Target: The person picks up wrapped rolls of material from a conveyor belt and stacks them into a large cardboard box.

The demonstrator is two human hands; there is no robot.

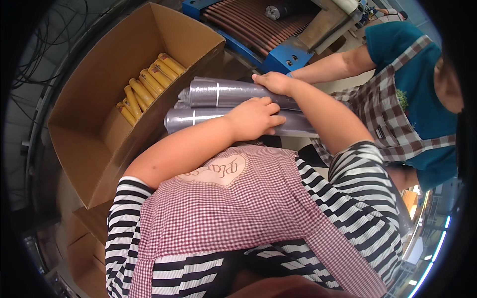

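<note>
Several glossy grey plastic film rolls lie in a bundle in front of my apron, with white stripes around their left ends. My left hand [254, 119] reaches over the near roll [208, 117], its fingers bent across the top. On the far roll [233, 93], my right hand [274, 83] grips the right part from above, thumb side toward the far edge. Both forearms cross over the bundle. The rolls' right ends are partly hidden by my right arm, and their undersides do not show.
Left of the bundle stands an open cardboard box [82, 126] holding several yellow rolls [149, 82]. At the back is a roller conveyor [243, 25] with blue ends and another grey roll [279, 11] on it. A co-worker [392, 94] in a checked apron stands close at right. Another carton [87, 253] sits lower left.
</note>
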